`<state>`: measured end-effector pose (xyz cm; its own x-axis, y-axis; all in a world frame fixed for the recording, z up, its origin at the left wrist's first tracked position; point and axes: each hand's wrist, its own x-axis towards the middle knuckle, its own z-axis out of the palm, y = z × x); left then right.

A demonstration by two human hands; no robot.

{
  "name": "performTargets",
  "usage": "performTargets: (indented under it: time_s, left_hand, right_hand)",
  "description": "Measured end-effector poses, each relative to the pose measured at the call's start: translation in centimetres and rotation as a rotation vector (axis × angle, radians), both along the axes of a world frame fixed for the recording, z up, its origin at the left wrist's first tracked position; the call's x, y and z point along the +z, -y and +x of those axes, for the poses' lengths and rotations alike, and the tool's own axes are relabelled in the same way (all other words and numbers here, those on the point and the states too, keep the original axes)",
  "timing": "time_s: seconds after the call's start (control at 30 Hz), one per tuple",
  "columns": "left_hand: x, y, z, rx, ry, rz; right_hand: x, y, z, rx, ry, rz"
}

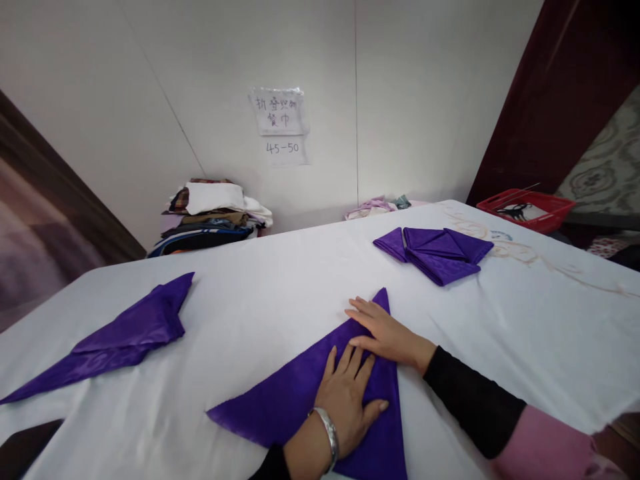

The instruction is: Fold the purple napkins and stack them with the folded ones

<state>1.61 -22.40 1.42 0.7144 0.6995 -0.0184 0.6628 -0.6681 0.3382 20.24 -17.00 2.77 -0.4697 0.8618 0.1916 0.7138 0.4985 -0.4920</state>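
Observation:
A purple cloth napkin (280, 393), folded into a triangle, lies on the white tablecloth (240, 320) right in front of me. My left hand (345, 397), with a silver bangle at the wrist, rests flat on the middle of it with fingers spread. Higher up, near the napkin's upper right corner, my right hand (383, 330) also lies on the cloth. Its fingers are stretched out and point left, close to the left fingertips. Part of the napkin is hidden under both hands, and its lower edge runs out of view.
More purple cloths, folded, lie at the left (130, 327) and the far right (435, 253) of the table. Behind the table, a pile of clothes (210, 213) stands by the wall. A red basket (550, 213) is at the right, and a handwritten sign (280, 113) hangs above.

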Motion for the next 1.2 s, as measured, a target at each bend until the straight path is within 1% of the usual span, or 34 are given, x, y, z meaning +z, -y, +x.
performTargets:
  time_s: [0.07,0.23,0.43,0.6,0.8,0.9,0.97,1.03,1.1,1.2]
  left_hand:
    - [-0.2,0.0,0.0,-0.005,0.003,0.009]
    - [-0.4,0.0,0.1,-0.001,-0.004,0.0]
    - [0.0,0.0,0.2,-0.001,-0.023,0.008]
    - [-0.1,0.1,0.1,-0.002,-0.013,0.041]
    - [0.0,0.3,0.2,-0.011,0.029,0.057]
    - [0.1,0.5,-0.1,-0.026,0.042,0.051]
    - [0.2,0.8,-0.9,-0.023,0.046,0.049]
    - [0.2,1.4,-2.4,0.011,0.043,0.054]
    - [0.2,2.1,-4.3,0.073,0.027,0.061]
    - [0.4,3.2,-7.6,0.206,-0.026,0.069]
  right_hand:
    - [-0.5,-0.1,0.0,0.038,0.083,-0.07]
    - [-1.3,-1.4,1.1,-0.013,0.174,-0.109]
    - [-1.5,-2.7,2.0,-0.076,0.239,-0.103]
    - [-2.0,-3.6,2.2,-0.142,0.303,-0.091]
    - [-2.6,-3.8,2.0,-0.181,0.355,-0.034]
    - [-2.7,-3.7,2.0,-0.186,0.378,-0.014]
    - [-2.9,-3.6,2.0,-0.19,0.393,-0.002]
    - [-3.1,-3.6,2.1,-0.195,0.406,0.007]
    - [-3.4,-3.6,2.2,-0.205,0.414,0.011]
    - [-3.9,-3.7,2.5,-0.215,0.423,0.019]
